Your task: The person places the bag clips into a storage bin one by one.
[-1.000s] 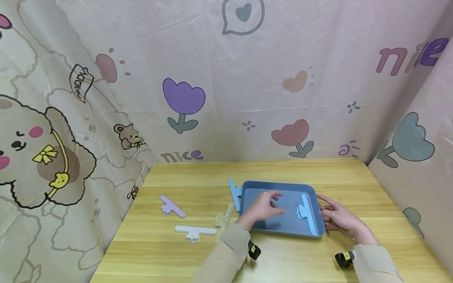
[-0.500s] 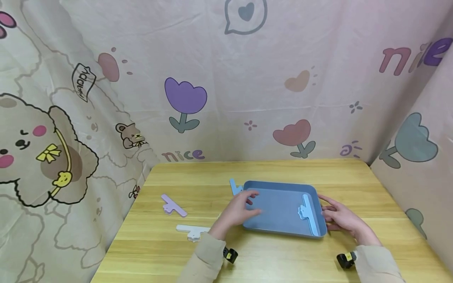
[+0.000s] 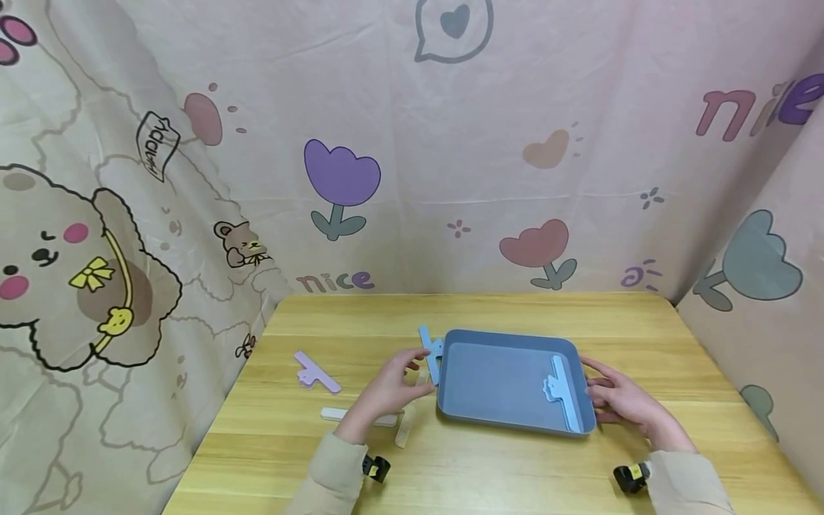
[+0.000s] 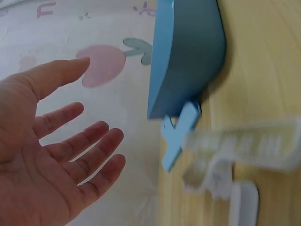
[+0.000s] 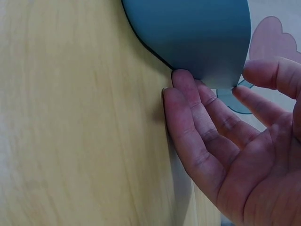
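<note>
My left hand [image 3: 390, 386] hovers left of the blue-grey tray [image 3: 496, 379], thumb and fingers spread apart with nothing between them. Under and around it lie a pale yellow see-through clip [image 3: 403, 429], partly hidden, and a white clip [image 3: 332, 414], partly covered by the hand. A light blue clip [image 3: 429, 354] lies against the tray's left side; in the left wrist view this blue clip [image 4: 181, 134] stays apart from the fingers. Inside the tray, at its right, rests another light blue clip [image 3: 563, 393]. My right hand [image 3: 623, 397] touches the tray's right wall with extended fingertips [image 5: 183, 77].
A purple clip [image 3: 317, 372] lies farther left on the wooden table [image 3: 515, 472]. Printed cloth [image 3: 412, 179] hangs behind and at both sides of the table. A small black camera [image 3: 376, 468] sits on the left wrist, another [image 3: 631, 478] on the right.
My left hand has moved left from above the tray to over the pale yellow clip beside it, fingers still spread. My right hand stays at the tray's right side.
</note>
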Motion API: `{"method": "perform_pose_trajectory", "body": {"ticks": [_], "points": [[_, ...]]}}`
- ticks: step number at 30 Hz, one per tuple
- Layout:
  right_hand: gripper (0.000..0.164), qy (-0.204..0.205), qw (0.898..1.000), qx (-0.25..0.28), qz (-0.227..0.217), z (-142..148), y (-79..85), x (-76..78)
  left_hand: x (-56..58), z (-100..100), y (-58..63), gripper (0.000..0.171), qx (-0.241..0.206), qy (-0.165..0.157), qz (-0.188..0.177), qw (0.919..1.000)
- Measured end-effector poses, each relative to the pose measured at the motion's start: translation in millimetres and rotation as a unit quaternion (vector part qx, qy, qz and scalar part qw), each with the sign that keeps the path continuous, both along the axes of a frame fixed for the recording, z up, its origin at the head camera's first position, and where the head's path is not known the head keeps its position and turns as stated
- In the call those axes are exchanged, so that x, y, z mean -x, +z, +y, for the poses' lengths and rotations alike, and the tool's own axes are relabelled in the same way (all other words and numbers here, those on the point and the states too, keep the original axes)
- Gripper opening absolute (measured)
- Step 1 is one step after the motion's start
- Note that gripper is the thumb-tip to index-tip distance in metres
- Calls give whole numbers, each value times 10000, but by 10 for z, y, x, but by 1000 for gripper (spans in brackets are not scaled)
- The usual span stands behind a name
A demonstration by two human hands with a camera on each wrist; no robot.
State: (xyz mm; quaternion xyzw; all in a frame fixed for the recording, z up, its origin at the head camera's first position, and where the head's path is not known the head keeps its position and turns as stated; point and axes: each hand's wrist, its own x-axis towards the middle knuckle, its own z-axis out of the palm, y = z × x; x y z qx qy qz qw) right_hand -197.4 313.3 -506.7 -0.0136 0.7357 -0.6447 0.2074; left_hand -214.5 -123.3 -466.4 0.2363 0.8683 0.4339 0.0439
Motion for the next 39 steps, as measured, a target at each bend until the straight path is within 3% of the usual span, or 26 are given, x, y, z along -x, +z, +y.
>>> {"method": "perform_pose_trajectory", "body": {"ticks": [9, 15, 20, 29, 39], "points": [[68, -33, 10000, 36, -30, 1, -7, -26, -14, -309, -95, 63, 252, 208, 102, 9994], [68, -18, 10000, 83, -40, 12, -16, -27, 1, -443, -159, 71, 167, 238, 139, 9995], [68, -12, 10000, 85, -25, 16, -12, -23, 5, -503, -190, 76, 193, 212, 99, 9995], [68, -12, 10000, 68, -5, 7, -10, -16, 21, -564, -295, 72, 409, -63, -394, 9984], [68, 59, 9999, 94, 16, 12, -34, -2, 49, -549, -367, 65, 492, -208, -446, 9976]]}}
